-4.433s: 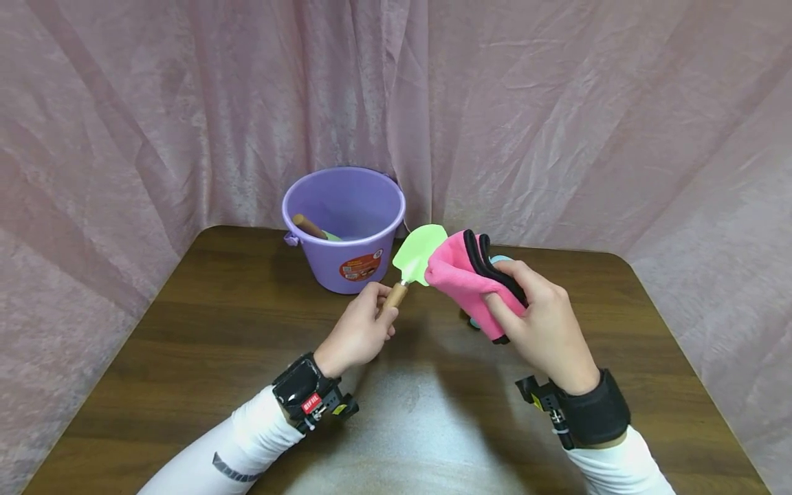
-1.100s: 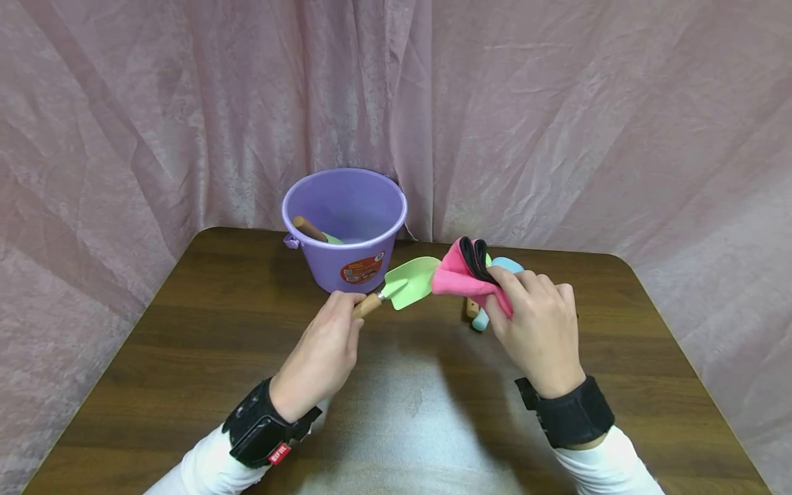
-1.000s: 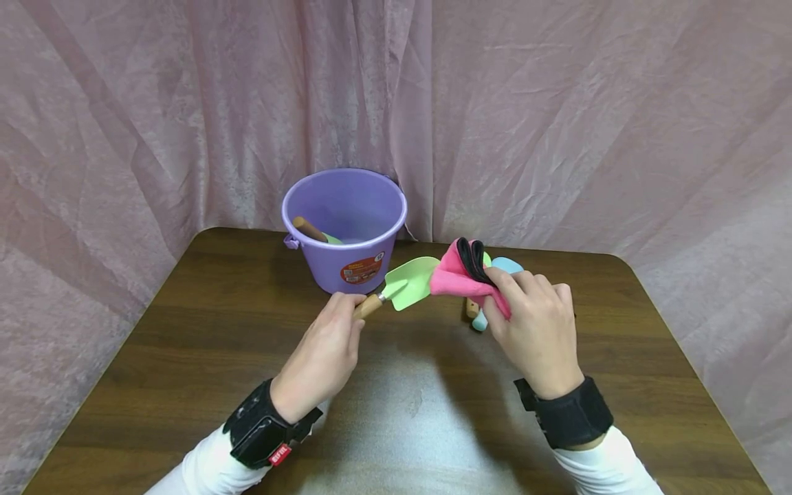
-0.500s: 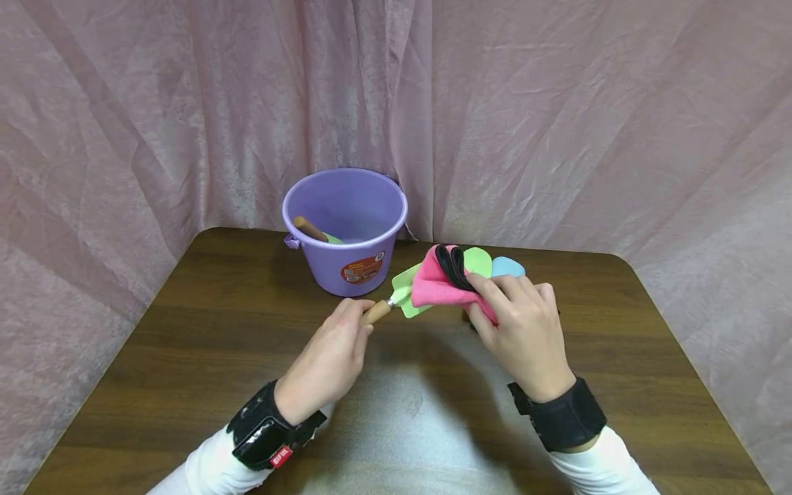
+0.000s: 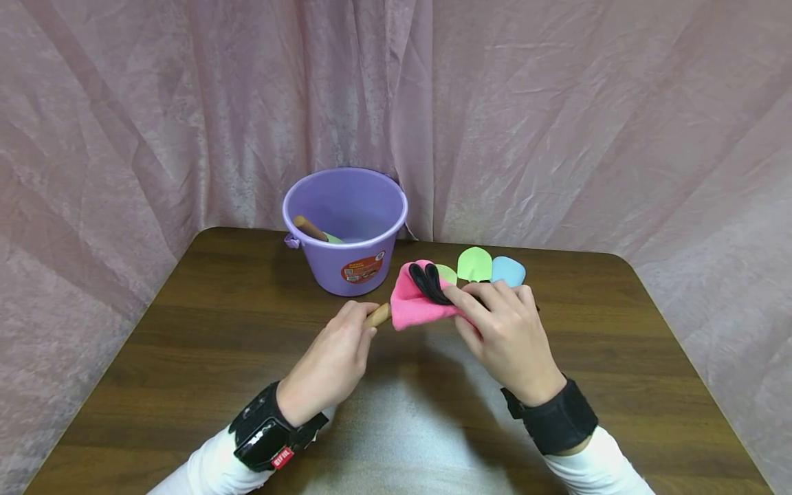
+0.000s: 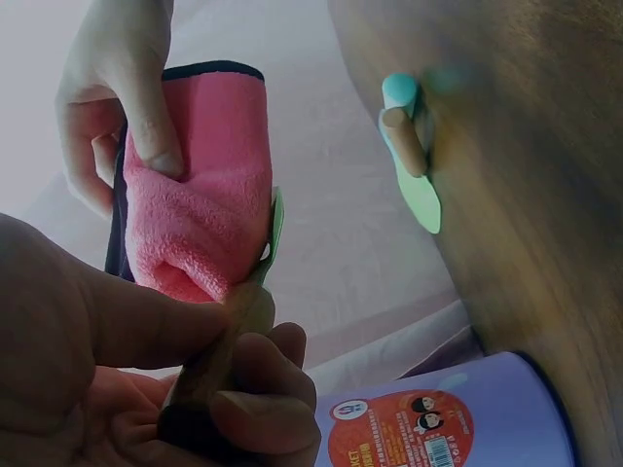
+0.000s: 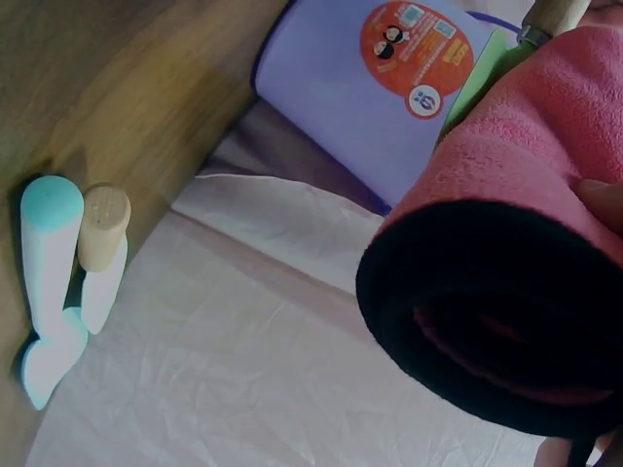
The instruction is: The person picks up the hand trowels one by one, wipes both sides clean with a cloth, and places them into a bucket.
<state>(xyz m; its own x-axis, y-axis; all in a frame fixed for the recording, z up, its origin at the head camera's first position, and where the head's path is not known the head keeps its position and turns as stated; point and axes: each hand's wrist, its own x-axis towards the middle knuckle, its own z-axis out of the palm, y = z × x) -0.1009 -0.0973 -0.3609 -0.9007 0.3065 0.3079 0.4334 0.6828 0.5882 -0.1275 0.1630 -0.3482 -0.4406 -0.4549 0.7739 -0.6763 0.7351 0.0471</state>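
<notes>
My left hand [image 5: 324, 368] grips the wooden handle [image 5: 379, 315] of a small light-green trowel, its blade [image 5: 447, 274] pointing right. A folded pink cloth [image 5: 411, 307] with black edging lies over most of that blade, close to the handle. My right hand [image 5: 510, 340] pinches the cloth, thumb in front and fingers behind. In the left wrist view a thin strip of the green blade [image 6: 277, 229] shows beside the cloth. From the right wrist, the blade [image 7: 472, 92] appears along the cloth's edge, in front of the bucket.
A purple bucket [image 5: 334, 268] with a red label stands at the back of the wooden table [image 5: 185, 357]. Inside it leans a wooden-handled green tool [image 5: 309, 227]. Another green trowel [image 5: 474, 264] and a blue tool [image 5: 509, 270] lie beyond my right hand. A pink curtain hangs behind.
The cloth has slid left along the trowel, from the blade's tip to near the handle, and my right hand with it. Since the earliest frame my left hand has turned back-up and lowered the trowel.
</notes>
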